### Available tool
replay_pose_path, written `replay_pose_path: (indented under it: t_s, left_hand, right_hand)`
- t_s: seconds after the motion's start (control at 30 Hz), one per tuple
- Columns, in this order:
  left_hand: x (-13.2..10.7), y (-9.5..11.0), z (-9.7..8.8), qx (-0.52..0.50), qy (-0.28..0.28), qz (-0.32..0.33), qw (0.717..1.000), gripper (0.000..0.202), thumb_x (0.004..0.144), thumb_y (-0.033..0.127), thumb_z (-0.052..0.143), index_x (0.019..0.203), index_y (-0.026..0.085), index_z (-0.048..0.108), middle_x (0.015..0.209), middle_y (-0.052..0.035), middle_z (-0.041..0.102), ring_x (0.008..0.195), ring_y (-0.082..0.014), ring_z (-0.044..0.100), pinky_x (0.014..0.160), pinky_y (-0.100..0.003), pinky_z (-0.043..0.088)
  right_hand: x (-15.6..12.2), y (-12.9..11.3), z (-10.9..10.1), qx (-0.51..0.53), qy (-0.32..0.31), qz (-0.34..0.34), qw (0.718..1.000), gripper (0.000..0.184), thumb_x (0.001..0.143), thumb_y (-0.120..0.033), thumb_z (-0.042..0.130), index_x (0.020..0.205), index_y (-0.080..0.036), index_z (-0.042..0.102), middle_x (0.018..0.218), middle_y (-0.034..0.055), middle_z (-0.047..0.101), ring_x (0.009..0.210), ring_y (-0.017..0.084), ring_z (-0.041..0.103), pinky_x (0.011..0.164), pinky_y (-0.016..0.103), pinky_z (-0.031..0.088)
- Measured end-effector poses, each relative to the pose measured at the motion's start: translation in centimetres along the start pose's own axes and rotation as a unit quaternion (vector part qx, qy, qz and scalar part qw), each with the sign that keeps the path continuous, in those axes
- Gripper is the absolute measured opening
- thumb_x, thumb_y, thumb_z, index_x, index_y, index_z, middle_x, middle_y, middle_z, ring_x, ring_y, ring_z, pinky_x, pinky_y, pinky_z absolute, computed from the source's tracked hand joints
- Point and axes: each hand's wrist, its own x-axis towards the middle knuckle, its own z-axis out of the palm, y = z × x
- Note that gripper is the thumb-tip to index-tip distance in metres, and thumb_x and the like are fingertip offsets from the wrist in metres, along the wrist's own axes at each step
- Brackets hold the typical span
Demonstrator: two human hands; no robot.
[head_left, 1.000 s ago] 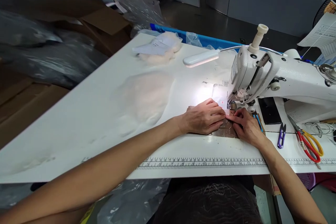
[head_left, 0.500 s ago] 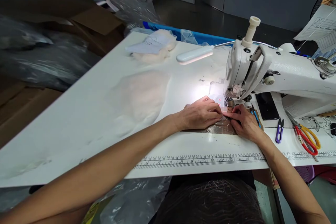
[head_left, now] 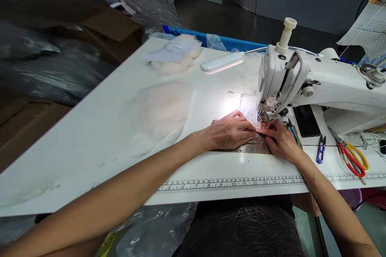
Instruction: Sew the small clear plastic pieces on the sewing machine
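A white sewing machine [head_left: 271, 76] stands at the right, its needle and presser foot [head_left: 259, 115] just beyond my fingertips. My left hand [head_left: 233, 131] is closed, its bent fingers pressing a piece of thin sheer white fabric [head_left: 251, 120] down in front of the foot. From the right, my right hand [head_left: 279, 138] pinches the near edge of the same fabric, its index finger almost meeting my left fingertips. Under both hands lies a brown shiny plate [head_left: 256, 147]. Pinkish-red marks show on the fabric; much of it is hidden by my fingers.
Purple thread snips [head_left: 321, 150], red-and-yellow-handled scissors [head_left: 352, 156] and a black phone [head_left: 306, 121] lie right of my hands. A lamp [head_left: 223, 63] lights the sewing spot. Sheer pale fabric [head_left: 164, 108] spreads leftward; a printed ruler [head_left: 235, 184] follows the table's front edge.
Almost nothing differs. Both hands keep their places on the fabric by the presser foot; the whole view has shifted very slightly.
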Motion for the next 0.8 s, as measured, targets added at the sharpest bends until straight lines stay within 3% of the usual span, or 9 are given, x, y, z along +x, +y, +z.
replay_pose_path:
  t_s: [0.13,0.4,0.8]
  left_hand:
    - [0.0,0.1,-0.2,-0.013,-0.036,-0.015,0.999,0.028,0.097,0.02,0.039,0.092,0.023,0.066,0.095,-0.0032,0.072,0.079,-0.0155,0.061,0.074,-0.036,0.041]
    - [0.1,0.4,-0.7,-0.042,-0.028,-0.033,0.998,0.028,0.088,0.021,0.043,0.098,0.019,0.068,0.096,-0.0054,0.07,0.079,-0.0166,0.06,0.079,-0.037,0.042]
    - [0.1,0.3,-1.0,-0.045,-0.037,-0.032,0.998,0.025,0.087,0.023,0.046,0.103,0.018,0.065,0.102,-0.0068,0.068,0.084,-0.019,0.061,0.086,-0.041,0.043]
  right_hand:
    - [0.1,-0.2,-0.1,-0.014,-0.008,0.007,1.0,0.041,0.091,-0.016,0.049,0.125,-0.032,0.067,0.103,0.0072,0.056,0.087,0.018,0.058,0.078,0.031,0.053]
    - [0.1,-0.4,-0.6,-0.012,-0.02,-0.001,1.0,0.041,0.091,-0.015,0.052,0.126,-0.03,0.066,0.106,0.007,0.056,0.091,0.019,0.059,0.08,0.03,0.052]
    - [0.3,-1.2,-0.9,-0.069,-0.033,0.012,0.997,0.043,0.092,-0.016,0.053,0.13,-0.032,0.063,0.108,0.0068,0.058,0.09,0.019,0.062,0.075,0.028,0.053]
